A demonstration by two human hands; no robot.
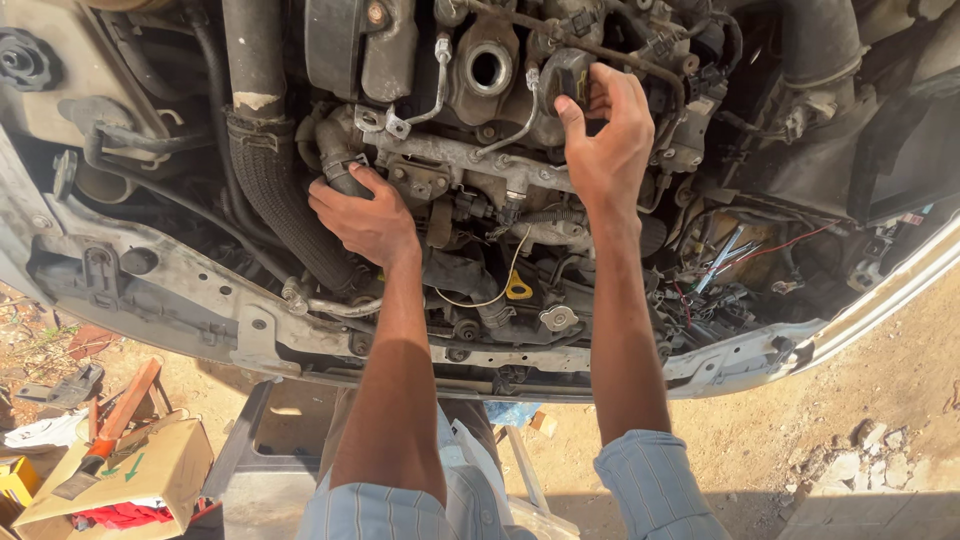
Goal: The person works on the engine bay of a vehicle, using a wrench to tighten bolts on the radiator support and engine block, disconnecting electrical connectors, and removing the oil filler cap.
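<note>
I look down into an open car engine bay. My right hand holds a black round filler cap just right of the open filler hole on top of the engine. My left hand rests lower down on a dark ribbed hose and a pipe end beside the metal engine block. A yellow dipstick loop sits below, between my two arms.
A black reservoir cap is at the far left. Loose coloured wires lie at the right of the bay. The front crossmember runs below. On the dirt ground lie a cardboard box and a hammer.
</note>
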